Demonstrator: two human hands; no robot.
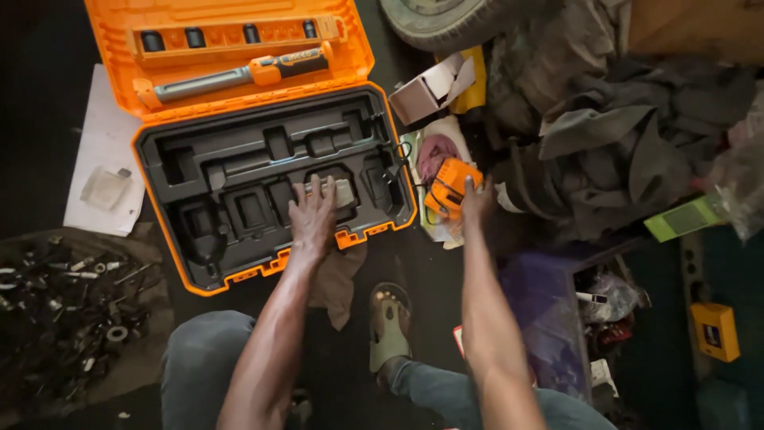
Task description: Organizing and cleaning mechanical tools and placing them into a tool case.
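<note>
Left hand (312,209) in case tray (183,147), right hand (476,199) on orange charger (450,185) — just past case edge

Fig. note, head view: light uneven, brightest on orange case lid (231,56) and black tray (263,175), seems to fall from above. Floor at far left and lower right dim, detail lost in shadow. My left hand (312,213) fairly sharp; my right hand (476,201) slightly soft, motion blur likely. Cloth pile (621,135) murky, low contrast. Mild sheen on metal tool in lid (239,76). Wide-angle lens, edges bend outward; corners darker. Hardware heap (72,302) grainy, w/ small glints.
</note>
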